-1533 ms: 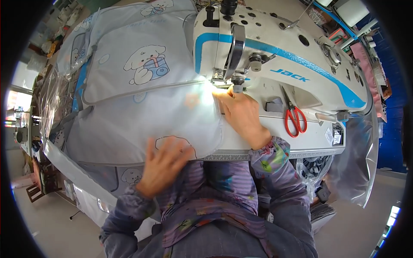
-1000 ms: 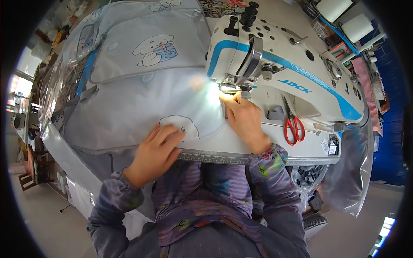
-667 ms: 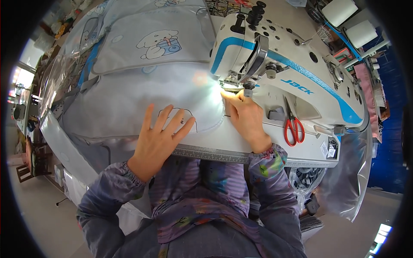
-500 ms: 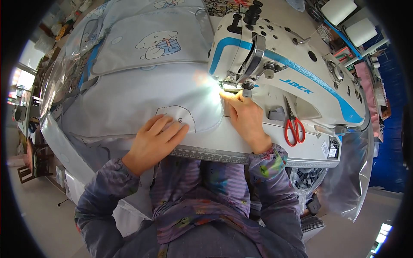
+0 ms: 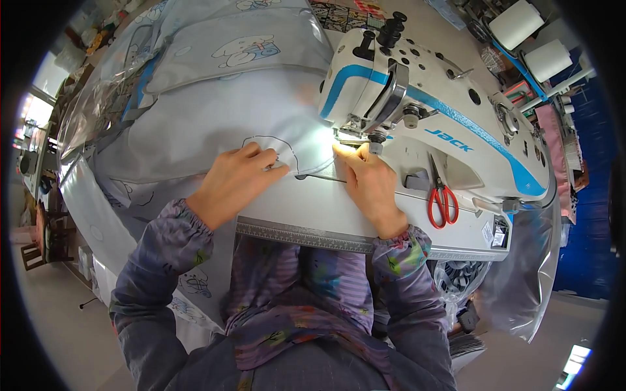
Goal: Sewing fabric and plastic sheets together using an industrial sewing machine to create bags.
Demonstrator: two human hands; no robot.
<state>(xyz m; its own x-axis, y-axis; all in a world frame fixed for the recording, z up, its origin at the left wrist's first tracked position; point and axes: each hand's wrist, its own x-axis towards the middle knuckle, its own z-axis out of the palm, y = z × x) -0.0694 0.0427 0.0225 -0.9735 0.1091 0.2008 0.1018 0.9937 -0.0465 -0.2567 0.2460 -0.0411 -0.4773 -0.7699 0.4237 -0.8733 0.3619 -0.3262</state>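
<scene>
A pale grey fabric (image 5: 215,124) printed with cartoon animals lies across the table of a white and blue sewing machine (image 5: 430,124). My left hand (image 5: 238,179) rests flat on the fabric's near edge, fingers together, pressing it down by a drawn outline. My right hand (image 5: 368,186) lies on the machine bed with its fingertips on the fabric right at the lit needle area (image 5: 352,137). Neither hand is closed around anything.
Red-handled scissors (image 5: 442,199) lie on the machine bed to the right of my right hand. White thread cones (image 5: 531,39) stand at the far right. A metal ruler strip (image 5: 313,238) runs along the table's near edge. Clear plastic sheet (image 5: 521,280) hangs at the right.
My left hand spread its fingers, then closed them and shifted right along the fabric toward the needle. My right hand stayed at the presser foot. The view moved closer.
</scene>
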